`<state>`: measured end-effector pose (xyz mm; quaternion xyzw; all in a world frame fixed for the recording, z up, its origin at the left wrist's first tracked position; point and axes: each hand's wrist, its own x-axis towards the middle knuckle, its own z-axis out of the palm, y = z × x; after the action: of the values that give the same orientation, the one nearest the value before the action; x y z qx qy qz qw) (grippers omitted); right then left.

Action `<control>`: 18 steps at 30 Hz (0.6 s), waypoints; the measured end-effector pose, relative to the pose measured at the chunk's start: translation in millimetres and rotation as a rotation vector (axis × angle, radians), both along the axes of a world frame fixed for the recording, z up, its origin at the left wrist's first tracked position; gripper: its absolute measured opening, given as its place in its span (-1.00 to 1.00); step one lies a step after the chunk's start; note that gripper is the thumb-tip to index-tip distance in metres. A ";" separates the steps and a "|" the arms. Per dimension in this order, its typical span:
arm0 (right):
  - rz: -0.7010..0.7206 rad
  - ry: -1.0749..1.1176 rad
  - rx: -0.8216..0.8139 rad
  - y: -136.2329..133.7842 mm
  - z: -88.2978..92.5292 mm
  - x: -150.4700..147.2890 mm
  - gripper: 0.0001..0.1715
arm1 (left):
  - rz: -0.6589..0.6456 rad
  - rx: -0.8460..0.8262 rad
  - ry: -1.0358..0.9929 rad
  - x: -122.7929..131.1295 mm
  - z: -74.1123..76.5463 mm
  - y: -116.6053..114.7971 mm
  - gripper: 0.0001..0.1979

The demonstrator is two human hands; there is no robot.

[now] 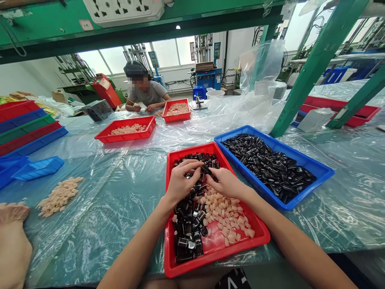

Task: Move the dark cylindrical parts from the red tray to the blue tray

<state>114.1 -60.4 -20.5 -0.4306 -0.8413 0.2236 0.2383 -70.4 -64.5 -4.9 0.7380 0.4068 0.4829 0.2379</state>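
Above the red tray point(217, 261) my left hand point(184, 181) and my right hand point(226, 182) come together, fingertips closed around a small glossy black piece point(205, 168). Fingers partly cover that piece, so its exact kind does not show. Under my hands, more shiny black pieces point(187, 224) fill the left and far side of the tray. Small beige pieces point(227, 214) are heaped on the right side. To the right, a blue tray point(313, 190) is full of flat black pieces point(264, 164).
A pile of beige pieces point(60, 196) lies on the plastic-covered table point(114, 224), near a bag-like beige bundle point(13, 241). Red trays point(126, 137) stand farther back, before a seated co-worker point(147, 94). Stacked trays point(30, 128) rise at left. A green post point(319, 68) slants at right.
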 end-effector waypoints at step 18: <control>-0.032 -0.501 0.176 -3.4 4.1 2.3 -0.72 | -0.155 -0.357 0.028 -17.1 2.3 11.9 -0.85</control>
<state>116.4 -63.7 -16.3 -0.4634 -0.8834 0.0324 0.0624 -87.5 -52.6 -2.6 0.7198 0.4315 0.3729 0.3958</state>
